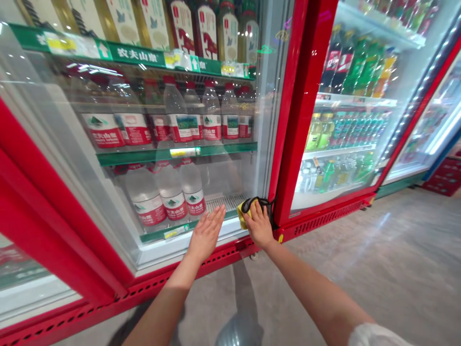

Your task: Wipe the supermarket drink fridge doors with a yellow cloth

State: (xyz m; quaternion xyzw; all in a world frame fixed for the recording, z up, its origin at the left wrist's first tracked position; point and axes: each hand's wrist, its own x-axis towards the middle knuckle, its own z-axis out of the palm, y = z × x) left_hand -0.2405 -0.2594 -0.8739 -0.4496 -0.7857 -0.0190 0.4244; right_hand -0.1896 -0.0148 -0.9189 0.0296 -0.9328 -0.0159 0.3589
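At the left, a red frame post [65, 192] slants beside the cooler's glass door. Behind the glass, red-labelled water bottles [175, 206] stand at the left part of the bottom shelf, with more bottles [182, 127] on the shelf above.

The left hand [208, 233] is empty and released, its fingers extended close together near the glass's bottom edge. Whether its palm touches the pane, I cannot tell. If it serves as a brace, a light, flat palm set clear of the cloth suits best.

Just to its right, the yellow-and-dark cloth [242, 214] lies at the lower right corner of the glass, bunched against the red upright [293, 120]. The right hand [260, 225] is over it, fingers spread and unclenched, seeming to press it rather than grasp it. Even pressure through the fingertips, with the cloth opened flatter, would cover the corner better than a wad; its loose dark edge is best kept from snagging at the frame.

Farther right, the neighbouring cooler holds rows of bottles [355, 129] above a red slotted base [331, 219], with grey floor [334, 269] in front.
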